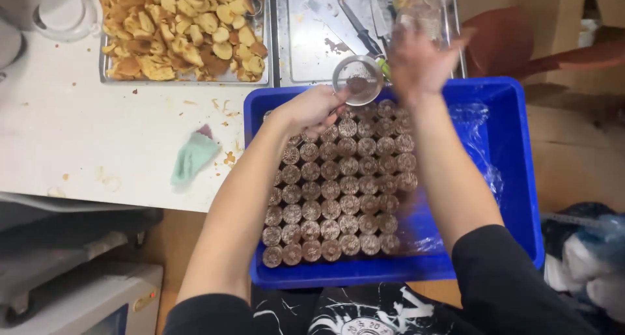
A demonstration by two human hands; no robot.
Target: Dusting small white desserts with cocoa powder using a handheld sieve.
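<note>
While the left hand (311, 110) grips a small sieve (357, 80) over the blue crate (521, 179) — the right hand (416, 65), fingers spread, hovers at three o'clock of it.

- You have one view only, from the camera on your head, so no second view shares any part of the scene.
- It looks almost straight down over your forearms, from close above.
- The blue crate (521, 179) fills the middle.
- The white table (78, 133) and metal trays (280, 61) lie along the top edge, away from you.
</note>
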